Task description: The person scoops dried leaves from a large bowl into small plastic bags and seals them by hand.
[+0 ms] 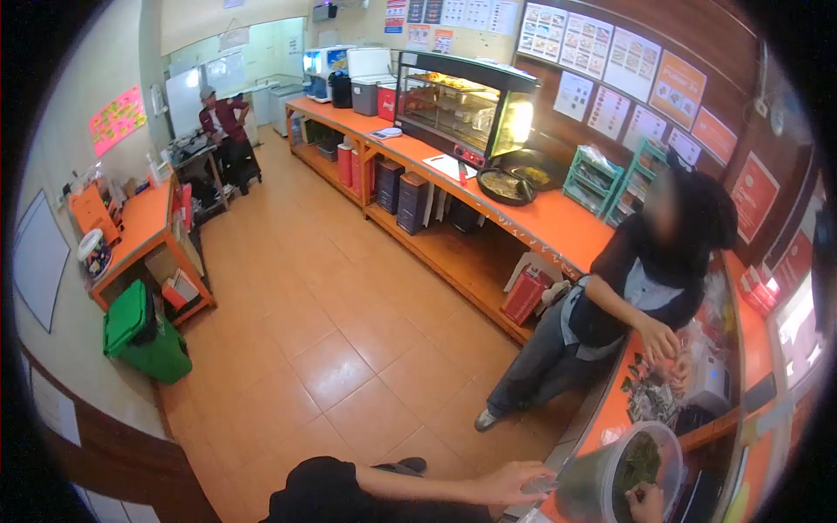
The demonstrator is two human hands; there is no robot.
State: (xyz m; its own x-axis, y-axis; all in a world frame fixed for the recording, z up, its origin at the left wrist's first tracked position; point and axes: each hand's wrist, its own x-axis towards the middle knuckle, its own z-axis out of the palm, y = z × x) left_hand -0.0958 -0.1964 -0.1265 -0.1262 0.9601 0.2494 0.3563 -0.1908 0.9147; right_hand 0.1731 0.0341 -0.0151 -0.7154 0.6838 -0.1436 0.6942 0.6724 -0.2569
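My left hand (514, 483) reaches from a black sleeve at the bottom edge. Its fingers close on a small clear plastic bag (542, 485), beside the tub's near wall. My right hand (645, 504) is inside a large translucent plastic tub (586, 485), its fingers pinched down at the dark green chopped leaves (638, 459); what they hold is too small to make out. The tub is tilted towards me on the orange counter. Beyond it lies a pile of small packets (654, 399), with a co-worker's hand (656, 338) over it.
A co-worker (667, 235) stands close by at the counter, beside a grey-white machine (708, 381). A lit food display cabinet (466, 105), black pans (506, 186) and green racks (593, 179) stand along the long orange counter (558, 222). Another person (224, 122) is at the far left, beyond a green bin (146, 336).
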